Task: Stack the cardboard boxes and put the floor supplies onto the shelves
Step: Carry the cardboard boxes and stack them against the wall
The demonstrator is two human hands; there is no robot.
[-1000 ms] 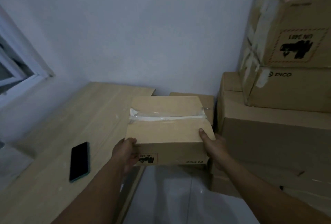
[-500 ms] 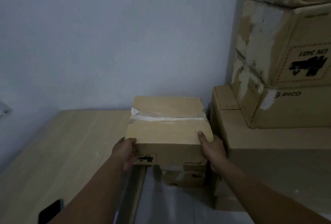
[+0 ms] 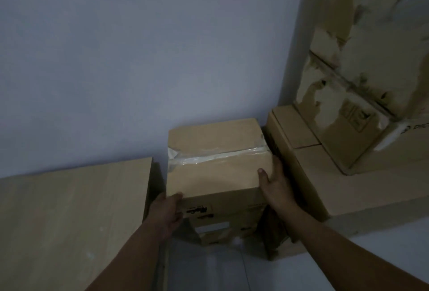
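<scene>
Cardboard fills this corner. We hold a taped box (image 3: 218, 165) in both hands: the left hand (image 3: 166, 211) grips its near left corner with the thumb on top, and the right hand (image 3: 275, 183) clasps the right side, thumb over the top edge. The box is close to the wall (image 3: 162, 58), in the gap between the wooden surface (image 3: 69, 209) and a big box (image 3: 313, 174) at right. It is over a lower box (image 3: 220, 228), though we cannot tell whether it already bears on that one. To do this well, we judge, we should square its edges with the lower box and keep it level going down. We should also mind the right hand, which lies close to the big box, and let go only once the box rests flat.
</scene>
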